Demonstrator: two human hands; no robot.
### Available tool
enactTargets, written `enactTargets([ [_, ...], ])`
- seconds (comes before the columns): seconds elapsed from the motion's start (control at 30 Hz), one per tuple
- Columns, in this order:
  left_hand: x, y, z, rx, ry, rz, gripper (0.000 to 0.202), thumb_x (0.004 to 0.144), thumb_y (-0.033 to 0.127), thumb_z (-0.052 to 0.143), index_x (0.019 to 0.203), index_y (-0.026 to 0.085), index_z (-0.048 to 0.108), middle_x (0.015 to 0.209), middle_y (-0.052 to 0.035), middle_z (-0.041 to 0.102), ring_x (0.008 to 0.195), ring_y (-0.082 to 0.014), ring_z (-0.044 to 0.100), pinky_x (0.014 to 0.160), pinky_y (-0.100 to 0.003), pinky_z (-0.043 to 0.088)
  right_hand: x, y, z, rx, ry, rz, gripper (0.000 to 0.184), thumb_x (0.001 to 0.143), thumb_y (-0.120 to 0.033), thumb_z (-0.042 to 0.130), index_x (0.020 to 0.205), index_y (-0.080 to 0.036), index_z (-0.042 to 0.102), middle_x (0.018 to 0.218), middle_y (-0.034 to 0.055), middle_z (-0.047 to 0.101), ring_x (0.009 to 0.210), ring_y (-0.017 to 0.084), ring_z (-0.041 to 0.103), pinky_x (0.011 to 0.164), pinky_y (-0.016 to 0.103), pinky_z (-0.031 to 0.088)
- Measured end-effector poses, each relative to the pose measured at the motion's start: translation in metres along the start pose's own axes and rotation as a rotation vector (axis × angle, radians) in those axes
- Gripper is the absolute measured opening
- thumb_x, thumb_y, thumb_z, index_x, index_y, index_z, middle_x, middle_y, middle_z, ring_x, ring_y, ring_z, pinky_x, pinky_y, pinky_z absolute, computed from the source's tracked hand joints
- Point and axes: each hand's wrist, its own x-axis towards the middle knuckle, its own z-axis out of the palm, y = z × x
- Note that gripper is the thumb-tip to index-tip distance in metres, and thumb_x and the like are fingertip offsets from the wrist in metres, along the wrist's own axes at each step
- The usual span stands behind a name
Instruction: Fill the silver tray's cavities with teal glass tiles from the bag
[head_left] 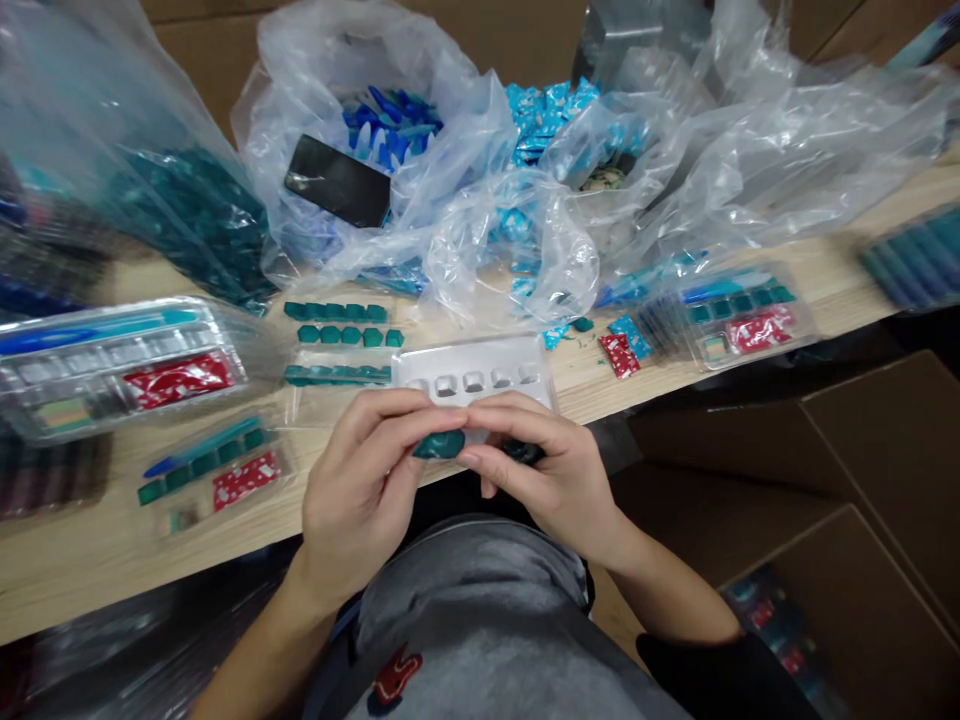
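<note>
In front of my body, above the table's near edge, my left hand [366, 475] is closed with a dark teal, shiny faceted piece [439, 445] at its fingertips. The fingertips of my right hand [559, 475] meet it at that piece. A second dark lump [523, 451] shows inside the curled right fingers, partly hidden. Just beyond the hands lies a white moulded tray [480, 358] with a row of small recesses. Left of it, similar teal pieces line up in rows, a back row [334, 312] and a middle row [349, 337] among them.
Filled clear packs [120, 360] lie left, with a smaller pack [210, 470] nearer and stacked packs [739, 315] right. Plastic bags [465, 230] line the back, a black phone [337, 182] on one. Red [619, 355] and blue sachets lie right; cardboard boxes [825, 460] stand below.
</note>
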Motion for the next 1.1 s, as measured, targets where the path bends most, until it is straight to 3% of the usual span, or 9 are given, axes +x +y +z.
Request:
enactTargets([
  [0.17, -0.011, -0.003, 0.006, 0.136, -0.003, 0.103, 0.051, 0.089, -0.001, 0.048, 0.132, 0.028, 0.054, 0.1, -0.0032, 0.061, 0.093, -0.0146, 0.062, 0.082, -0.024, 0.054, -0.007, 0.007, -0.001, -0.132, -0.003, -0.012, 0.023, 0.084, -0.029, 0.071, 0.106, -0.024, 0.075, 0.099, 0.0053, 0.072, 0.067, 0.01, 0.064, 0.053, 0.022, 0.053],
  [0.33, -0.024, -0.007, 0.011, 0.1, -0.035, 0.185, 0.039, 0.089, 0.001, 0.051, 0.119, 0.024, 0.06, 0.096, -0.0028, 0.06, 0.087, -0.0133, 0.062, 0.078, -0.022, 0.053, -0.015, 0.016, -0.005, -0.156, -0.075, 0.018, 0.018, 0.088, -0.027, 0.066, 0.102, -0.023, 0.076, 0.095, 0.0059, 0.073, 0.062, 0.01, 0.062, 0.054, 0.024, 0.054],
  [0.5, -0.02, -0.004, 0.016, -0.021, -0.069, 0.093, 0.04, 0.089, -0.002, 0.047, 0.114, 0.025, 0.064, 0.097, -0.0017, 0.058, 0.089, -0.0112, 0.061, 0.077, -0.019, 0.053, -0.016, 0.015, -0.008, 0.037, -0.06, 0.239, 0.02, 0.082, -0.034, 0.073, 0.093, -0.018, 0.076, 0.068, -0.002, 0.065, 0.043, 0.004, 0.053, 0.047, 0.019, 0.047],
  [0.6, -0.017, -0.004, 0.023, -0.169, -0.002, -0.039, 0.033, 0.09, 0.004, 0.052, 0.113, 0.027, 0.061, 0.095, -0.0009, 0.06, 0.088, -0.0124, 0.063, 0.076, -0.022, 0.055, -0.014, 0.011, -0.012, 0.117, -0.025, 0.326, 0.026, 0.08, -0.039, 0.074, 0.093, -0.017, 0.076, 0.054, -0.0053, 0.058, 0.04, 0.005, 0.05, 0.045, 0.018, 0.044],
  [0.7, -0.016, -0.003, 0.026, -0.344, 0.049, -0.172, 0.016, 0.091, 0.013, 0.058, 0.101, 0.025, 0.06, 0.089, 0.0004, 0.06, 0.084, -0.012, 0.062, 0.073, -0.023, 0.054, -0.013, 0.007, -0.015, 0.06, 0.024, 0.231, 0.021, 0.08, -0.032, 0.075, 0.096, -0.019, 0.077, 0.073, -0.0002, 0.068, 0.044, 0.004, 0.054, 0.049, 0.02, 0.048],
  [0.83, -0.014, 0.001, 0.02, -0.359, -0.132, -0.188, 0.015, 0.093, 0.014, 0.055, 0.098, 0.024, 0.065, 0.084, 0.0012, 0.062, 0.075, -0.01, 0.061, 0.064, -0.02, 0.051, -0.015, 0.007, -0.02, 0.005, 0.052, 0.117, 0.02, 0.081, -0.029, 0.074, 0.1, -0.024, 0.078, 0.089, 0.0022, 0.07, 0.047, 0.004, 0.056, 0.053, 0.021, 0.053],
  [0.93, -0.011, 0.003, 0.017, -0.399, -0.163, -0.192, 0.012, 0.092, 0.017, 0.059, 0.099, 0.024, 0.066, 0.084, 0.0006, 0.064, 0.075, -0.011, 0.063, 0.066, -0.021, 0.053, -0.017, 0.009, -0.023, -0.067, 0.02, 0.069, 0.021, 0.085, -0.03, 0.071, 0.104, -0.024, 0.076, 0.091, 0.0031, 0.071, 0.05, 0.005, 0.058, 0.052, 0.021, 0.054],
  [1.0, -0.009, 0.003, 0.02, -0.449, -0.169, -0.235, 0.006, 0.091, 0.021, 0.061, 0.092, 0.023, 0.067, 0.083, 0.0, 0.064, 0.076, -0.012, 0.063, 0.066, -0.021, 0.053, -0.018, 0.01, -0.026, -0.204, -0.001, -0.042, 0.021, 0.087, -0.026, 0.068, 0.107, -0.022, 0.075, 0.091, 0.0047, 0.072, 0.059, 0.008, 0.063, 0.059, 0.023, 0.057],
  [1.1, -0.006, 0.003, 0.027, -0.582, -0.212, -0.364, 0.016, 0.093, 0.032, 0.06, 0.082, 0.022, 0.067, 0.074, 0.0006, 0.062, 0.066, -0.0112, 0.06, 0.059, -0.021, 0.051, -0.02, 0.011, -0.029, -0.439, -0.036, -0.271, 0.024, 0.09, -0.018, 0.064, 0.113, -0.017, 0.072, 0.093, 0.0086, 0.073, 0.082, 0.014, 0.069, 0.073, 0.026, 0.06],
])
